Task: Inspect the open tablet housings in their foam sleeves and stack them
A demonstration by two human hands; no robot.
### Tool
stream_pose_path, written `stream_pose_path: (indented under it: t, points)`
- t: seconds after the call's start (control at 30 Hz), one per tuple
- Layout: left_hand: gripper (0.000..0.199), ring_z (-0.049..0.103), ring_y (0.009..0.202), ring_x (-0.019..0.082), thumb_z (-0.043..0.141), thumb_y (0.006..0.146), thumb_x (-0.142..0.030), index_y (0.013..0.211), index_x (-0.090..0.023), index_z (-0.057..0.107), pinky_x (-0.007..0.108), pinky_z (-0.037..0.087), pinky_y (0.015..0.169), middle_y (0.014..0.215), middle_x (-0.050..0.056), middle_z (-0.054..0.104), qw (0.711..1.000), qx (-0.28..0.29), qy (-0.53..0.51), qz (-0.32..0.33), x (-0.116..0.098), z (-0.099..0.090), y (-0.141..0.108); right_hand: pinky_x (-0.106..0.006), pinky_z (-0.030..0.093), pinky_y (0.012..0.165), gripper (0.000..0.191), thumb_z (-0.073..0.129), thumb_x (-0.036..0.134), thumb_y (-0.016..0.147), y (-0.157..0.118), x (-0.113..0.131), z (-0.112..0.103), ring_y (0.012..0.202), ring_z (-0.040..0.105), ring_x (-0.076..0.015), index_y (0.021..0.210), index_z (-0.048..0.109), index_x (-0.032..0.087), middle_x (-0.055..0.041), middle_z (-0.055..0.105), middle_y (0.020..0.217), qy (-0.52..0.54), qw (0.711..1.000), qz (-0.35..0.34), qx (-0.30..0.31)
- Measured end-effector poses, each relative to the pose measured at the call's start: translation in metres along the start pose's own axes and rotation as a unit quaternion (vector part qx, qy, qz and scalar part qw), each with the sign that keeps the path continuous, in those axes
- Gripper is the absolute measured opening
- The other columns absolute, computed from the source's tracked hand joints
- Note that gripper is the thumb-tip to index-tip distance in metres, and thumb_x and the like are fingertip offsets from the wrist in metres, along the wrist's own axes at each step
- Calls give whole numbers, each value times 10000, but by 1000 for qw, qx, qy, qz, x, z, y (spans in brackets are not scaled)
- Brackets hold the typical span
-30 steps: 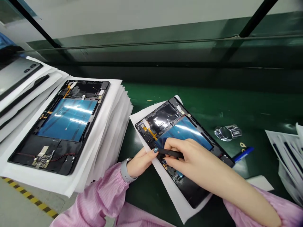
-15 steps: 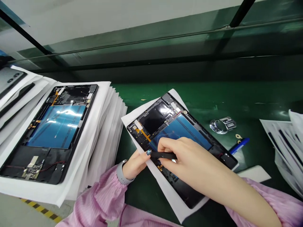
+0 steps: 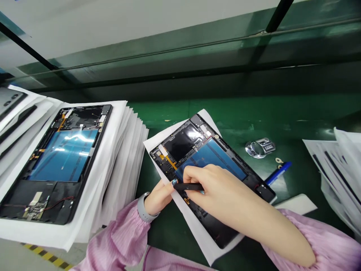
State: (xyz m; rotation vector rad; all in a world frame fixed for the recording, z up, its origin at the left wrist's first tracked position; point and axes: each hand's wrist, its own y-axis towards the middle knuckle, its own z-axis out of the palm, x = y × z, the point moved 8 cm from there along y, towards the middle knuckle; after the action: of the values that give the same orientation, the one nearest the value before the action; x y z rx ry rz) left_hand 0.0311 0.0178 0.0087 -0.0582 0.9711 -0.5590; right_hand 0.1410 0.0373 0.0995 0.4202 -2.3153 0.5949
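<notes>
**Near the hands.** The right hand (image 3: 222, 192) closes narrowly on a black plastic pry tool (image 3: 188, 186), its fingers curled over the shaft. The left hand (image 3: 158, 197), just left of the right hand, is narrowly curled, with a dark-painted fingertip at the tool's end; whether it grips the tool cannot be told. A grey smartwatch band (image 3: 145, 209) circles the left wrist, and pink ruffled sleeves (image 3: 118, 241) cover both forearms.

**Under the hands.** An opened tablet (image 3: 211, 156) lies tilted on a white sheet (image 3: 191, 229), with its blue panel, black frame and amber flex strip exposed. Its small labels are too small to read.

**Left of the hands.** A second opened tablet (image 3: 63, 154) rests on a tall stack of white sheets (image 3: 124, 158). Beyond it lies a silver tablet back (image 3: 8, 99) with camera lenses.

**Right of the hands.** A shiny metal fitting (image 3: 260, 147), a blue marker (image 3: 279, 173) and stacked papers (image 3: 335, 165) lie on the green desk (image 3: 296, 113). No writing is legible on any of them.
</notes>
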Motion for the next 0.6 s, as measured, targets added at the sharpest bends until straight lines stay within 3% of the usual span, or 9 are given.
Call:
stream_pose_path:
  t: [0.23, 0.37, 0.43, 0.5, 0.6]
  points:
    - [440, 662, 1070, 342, 752, 751, -517, 1012, -162, 752, 489, 492, 983, 975, 98, 768, 1000, -4, 7, 9, 1, 1, 6, -252, 277, 481, 174, 545, 97, 777, 6, -6, 2, 550, 435, -118, 685, 483, 231, 74, 462, 614, 57, 997, -6, 45]
    - [445, 679, 1023, 340, 758, 742, -516, 1004, -156, 745, 485, 507, 948, 943, 100, 769, 1000, 10, -12, 12, 1, 6, 9, -266, 295, 519, 188, 554, 148, 804, 5, -4, -1, 570, 430, -133, 668, 451, 226, 62, 454, 621, 78, 996, -15, 28]
    - [457, 693, 988, 337, 760, 738, -503, 1034, -157, 728, 489, 514, 933, 916, 97, 770, 999, 10, -37, 10, 0, 7, 9, -280, 314, 534, 288, 522, 225, 872, 1, 0, -15, 579, 430, -150, 610, 403, 227, 42, 439, 612, 114, 993, -26, -29]
    - [462, 706, 947, 334, 758, 736, -479, 1058, -152, 709, 492, 528, 904, 893, 99, 768, 998, 9, -62, 7, 0, 5, 9, -296, 379, 597, 415, 442, 324, 955, -8, 3, -40, 645, 488, -177, 557, 377, 227, 0, 512, 668, 173, 973, -47, -142]
    - [460, 719, 887, 323, 768, 712, -425, 1071, -151, 683, 474, 559, 834, 855, 93, 763, 996, 8, -91, 8, -2, 0, 7, -325, 459, 701, 528, 342, 506, 1002, -33, 9, -67, 724, 568, -206, 614, 582, 239, -51, 630, 833, 234, 924, -102, -283]
